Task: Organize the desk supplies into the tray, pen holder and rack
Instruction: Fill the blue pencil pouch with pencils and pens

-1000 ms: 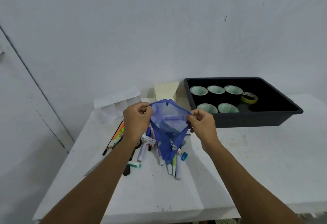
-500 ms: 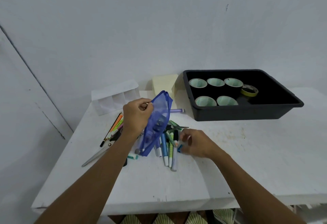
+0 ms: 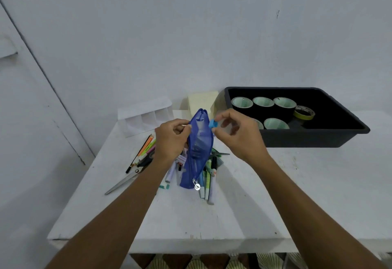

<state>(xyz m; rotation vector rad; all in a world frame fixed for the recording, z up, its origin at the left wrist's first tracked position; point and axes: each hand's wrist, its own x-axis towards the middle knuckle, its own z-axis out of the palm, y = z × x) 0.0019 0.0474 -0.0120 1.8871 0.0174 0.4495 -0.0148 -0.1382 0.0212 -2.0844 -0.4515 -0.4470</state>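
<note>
Pinches the blue pouch (image 3: 199,152) at its top edge with the left hand (image 3: 171,139), fingers curled on the mesh. Has lifted a small blue piece (image 3: 212,124) from the pens (image 3: 209,181) under the pouch; now pinches it with the fingers of the right hand (image 3: 237,135), just right of the pouch top. Seems a first item picked for sorting, perhaps for the tray (image 3: 318,139) further right of the pouch.

1 roll (image 3: 260,123) half hidden behind right hand (image 3: 235,135); pens (image 3: 207,183) partly under pouch (image 3: 199,147); blue item (image 3: 212,124) unidentifiable.
</note>
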